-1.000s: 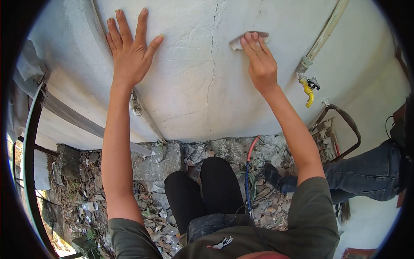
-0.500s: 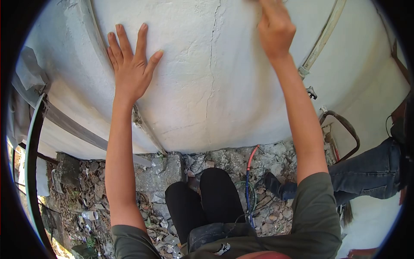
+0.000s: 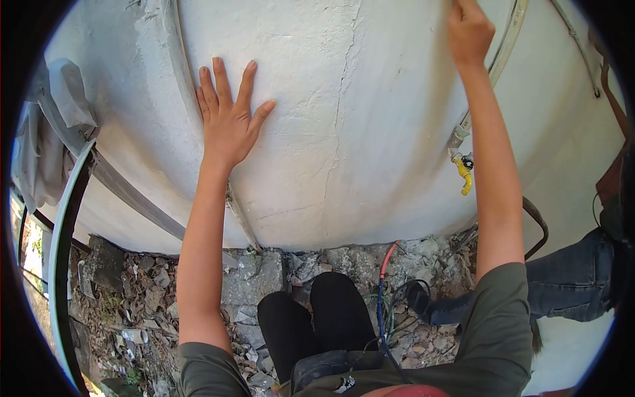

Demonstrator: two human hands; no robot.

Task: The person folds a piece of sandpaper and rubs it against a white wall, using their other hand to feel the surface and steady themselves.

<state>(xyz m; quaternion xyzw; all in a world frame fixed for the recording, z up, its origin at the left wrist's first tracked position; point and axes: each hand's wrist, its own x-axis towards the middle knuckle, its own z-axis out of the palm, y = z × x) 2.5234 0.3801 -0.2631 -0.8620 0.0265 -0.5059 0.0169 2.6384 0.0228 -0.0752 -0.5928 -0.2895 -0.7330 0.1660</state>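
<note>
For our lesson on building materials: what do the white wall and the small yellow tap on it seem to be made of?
The wall looks like plaster or render under matt white paint: its surface is rough, with a long crack running down it. The left hand presses flat on it. The yellow tap looks like glossy moulded plastic, though painted metal is possible.

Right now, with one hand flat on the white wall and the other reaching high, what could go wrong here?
1. The ground is loose rubble, so footing may slip while the right hand stretches up.
2. The red and blue cable runs beside the legs and could catch a foot.
3. The left hand presses plaster near a long crack; pieces might flake off.
</note>
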